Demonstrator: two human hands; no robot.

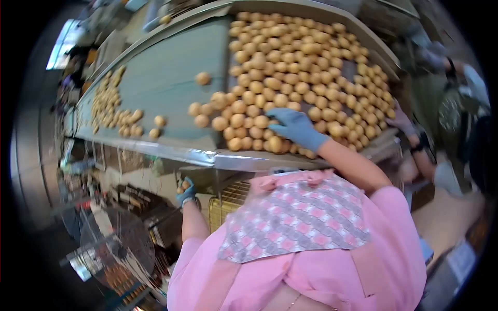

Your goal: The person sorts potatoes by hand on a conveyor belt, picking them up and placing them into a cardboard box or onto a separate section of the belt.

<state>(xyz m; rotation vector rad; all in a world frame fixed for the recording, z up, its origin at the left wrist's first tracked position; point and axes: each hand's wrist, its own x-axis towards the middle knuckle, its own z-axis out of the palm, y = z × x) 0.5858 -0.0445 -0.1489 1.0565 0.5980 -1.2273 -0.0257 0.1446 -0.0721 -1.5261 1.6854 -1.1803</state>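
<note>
My right hand (296, 127), in a blue-grey glove, reaches over a dense layer of round yellow potatoes (259, 85). Its fingers are stretched out and apart, touching potatoes near the front edge of the sorting table. Out to the left and below the table edge is my left hand (186, 195), gloved in blue. Its fingers are curled around small brownish potatoes (184, 185), which show at the fingertips.
A green conveyor belt (171, 62) extends left, carrying loose potatoes (106, 101) along its far end. The metal front rim (181, 154) separates me from it. A yellow crate (225, 205) stands below. At the right, another person's gloved hand (402, 120) touches the table's side.
</note>
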